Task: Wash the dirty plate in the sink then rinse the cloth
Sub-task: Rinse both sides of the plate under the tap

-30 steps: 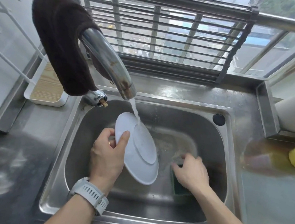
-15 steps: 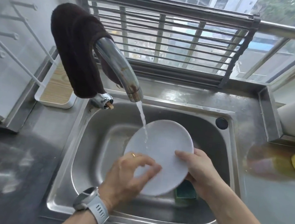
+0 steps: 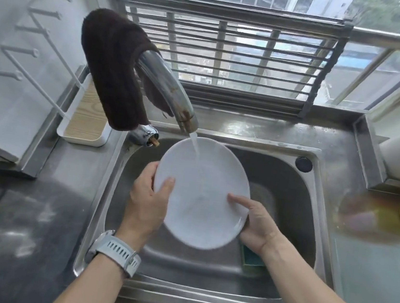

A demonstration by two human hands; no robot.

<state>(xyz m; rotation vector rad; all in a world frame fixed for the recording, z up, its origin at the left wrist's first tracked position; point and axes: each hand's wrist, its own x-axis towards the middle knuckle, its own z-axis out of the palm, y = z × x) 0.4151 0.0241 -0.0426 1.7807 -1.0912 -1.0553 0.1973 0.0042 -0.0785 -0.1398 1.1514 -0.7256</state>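
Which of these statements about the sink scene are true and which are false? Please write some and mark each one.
1. Both hands hold the plate. True: the left hand grips its left rim, the right hand its right rim.
2. The tap is off. False: water runs from it onto the plate.
3. A dark cloth hangs over the tap. True.
4. The plate lies flat on the sink bottom. False: it is held up, tilted, under the water.
5. The sponge is in the right hand. False: it lies in the sink, below that hand.
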